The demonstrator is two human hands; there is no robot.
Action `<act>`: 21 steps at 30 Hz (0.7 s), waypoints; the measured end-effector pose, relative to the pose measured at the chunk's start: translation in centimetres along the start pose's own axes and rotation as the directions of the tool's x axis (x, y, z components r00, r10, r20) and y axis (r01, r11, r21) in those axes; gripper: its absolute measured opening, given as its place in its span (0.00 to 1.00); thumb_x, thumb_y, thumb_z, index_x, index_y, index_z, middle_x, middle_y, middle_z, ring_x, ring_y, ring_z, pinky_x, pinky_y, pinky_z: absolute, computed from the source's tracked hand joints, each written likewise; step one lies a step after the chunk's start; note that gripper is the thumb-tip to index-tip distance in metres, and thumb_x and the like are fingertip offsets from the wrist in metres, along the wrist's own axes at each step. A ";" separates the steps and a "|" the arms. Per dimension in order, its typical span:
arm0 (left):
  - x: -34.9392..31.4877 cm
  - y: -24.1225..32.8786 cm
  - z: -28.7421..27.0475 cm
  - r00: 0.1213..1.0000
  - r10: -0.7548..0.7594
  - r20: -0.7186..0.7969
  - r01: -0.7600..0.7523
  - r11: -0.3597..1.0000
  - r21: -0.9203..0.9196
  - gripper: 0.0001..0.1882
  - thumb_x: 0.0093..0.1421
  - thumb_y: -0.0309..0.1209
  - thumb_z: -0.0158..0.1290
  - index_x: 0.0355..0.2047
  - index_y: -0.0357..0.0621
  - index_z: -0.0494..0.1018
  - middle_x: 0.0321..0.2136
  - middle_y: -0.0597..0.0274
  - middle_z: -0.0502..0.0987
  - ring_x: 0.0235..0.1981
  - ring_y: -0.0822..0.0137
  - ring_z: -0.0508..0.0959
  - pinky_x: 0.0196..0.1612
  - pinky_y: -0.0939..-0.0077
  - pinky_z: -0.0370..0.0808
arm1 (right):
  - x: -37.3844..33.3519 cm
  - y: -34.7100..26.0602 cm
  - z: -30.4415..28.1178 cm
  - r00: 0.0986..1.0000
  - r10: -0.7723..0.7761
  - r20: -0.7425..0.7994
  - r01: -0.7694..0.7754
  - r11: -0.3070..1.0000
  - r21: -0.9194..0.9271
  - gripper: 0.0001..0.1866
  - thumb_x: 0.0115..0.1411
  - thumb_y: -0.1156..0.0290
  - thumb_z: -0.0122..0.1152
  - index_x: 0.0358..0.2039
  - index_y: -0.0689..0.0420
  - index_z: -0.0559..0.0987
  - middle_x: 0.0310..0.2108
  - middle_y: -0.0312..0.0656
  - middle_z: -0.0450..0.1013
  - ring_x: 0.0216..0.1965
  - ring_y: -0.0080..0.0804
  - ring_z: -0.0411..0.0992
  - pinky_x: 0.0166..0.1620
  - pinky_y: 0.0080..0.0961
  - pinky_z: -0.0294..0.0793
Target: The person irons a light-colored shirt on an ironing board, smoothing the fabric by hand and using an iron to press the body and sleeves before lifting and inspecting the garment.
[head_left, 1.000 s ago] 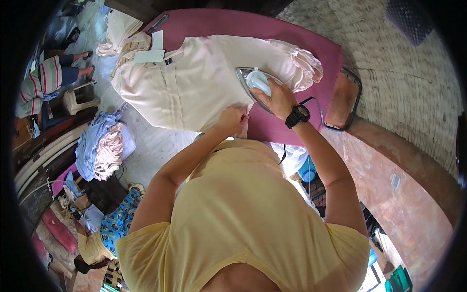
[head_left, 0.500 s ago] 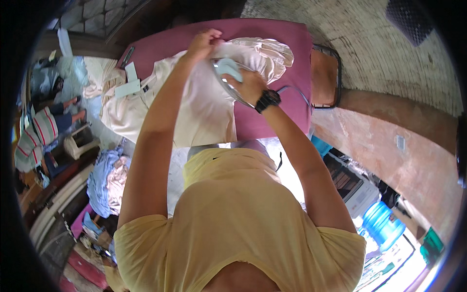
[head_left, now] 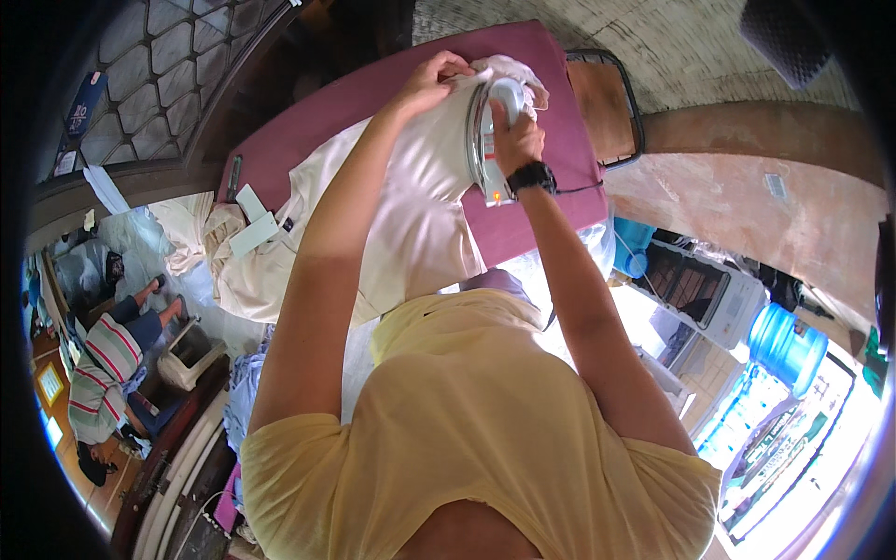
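Note:
A cream garment (head_left: 401, 224) lies spread over a maroon padded ironing board (head_left: 350, 89), its near part hanging over the board's edge. My right hand (head_left: 519, 142) is wrapped around the pale handle of an iron (head_left: 481, 154), which rests on the garment's right part with a small orange light showing at its heel. At the garment's far edge, my left hand (head_left: 431, 84) pinches the cloth, left of the iron. The bunched far-right end of the garment lies just beyond the iron. Two pale flat rectangular pieces (head_left: 254, 233) lie on the cloth at left.
A dark narrow object (head_left: 234, 177) lies on the board's left end. The iron's cord (head_left: 583, 188) runs off to the right. A person in a striped shirt (head_left: 98, 373) is at left, near a beige stool (head_left: 191, 357). A blue water jug (head_left: 787, 347) stands at right.
My right hand has moved the iron right and farther away, turning it to point away from me. My left hand has shifted right along the far edge. The whole view has turned somewhat.

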State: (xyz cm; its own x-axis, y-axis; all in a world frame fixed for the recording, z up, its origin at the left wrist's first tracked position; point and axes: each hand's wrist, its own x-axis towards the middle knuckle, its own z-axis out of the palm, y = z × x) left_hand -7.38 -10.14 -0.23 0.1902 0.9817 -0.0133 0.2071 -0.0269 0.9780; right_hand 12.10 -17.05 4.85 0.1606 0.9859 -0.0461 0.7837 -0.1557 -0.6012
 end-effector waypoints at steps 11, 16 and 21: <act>-5.3 -1.7 -3.9 0.974 -0.201 -0.107 0.208 0.599 0.773 0.21 0.52 0.46 0.63 0.42 0.52 0.74 0.46 0.65 0.74 0.54 0.58 0.68 0.54 0.48 0.63 | 0.8 -1.0 0.7 1.000 0.009 -0.007 -0.009 1.000 0.000 0.34 0.59 0.38 0.52 0.34 0.64 0.80 0.31 0.62 0.76 0.38 0.59 0.76 0.43 0.47 0.76; -6.1 -3.0 -5.3 0.982 -0.126 -0.140 0.183 0.803 0.566 0.17 0.54 0.43 0.62 0.36 0.47 0.71 0.33 0.57 0.78 0.39 0.54 0.77 0.44 0.57 0.71 | -3.2 0.5 -1.1 0.957 -0.097 0.273 0.114 0.992 -0.047 0.35 0.57 0.35 0.52 0.45 0.58 0.78 0.35 0.58 0.77 0.42 0.57 0.76 0.46 0.48 0.75; -7.2 -2.2 -5.3 0.970 -0.118 -0.212 0.212 0.836 0.506 0.17 0.56 0.42 0.61 0.35 0.43 0.70 0.25 0.55 0.77 0.30 0.52 0.77 0.36 0.62 0.73 | -0.6 0.7 0.1 0.854 -0.490 0.174 0.515 0.842 -0.158 0.33 0.55 0.36 0.57 0.43 0.55 0.80 0.22 0.48 0.77 0.25 0.45 0.78 0.32 0.40 0.79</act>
State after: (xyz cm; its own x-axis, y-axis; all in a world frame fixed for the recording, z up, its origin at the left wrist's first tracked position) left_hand -14.33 -16.12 -1.21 -0.0430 0.9955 -0.0842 0.6989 0.0902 0.7095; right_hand 12.53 -17.73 4.38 -0.3510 0.9291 0.1162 0.8379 0.3671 -0.4039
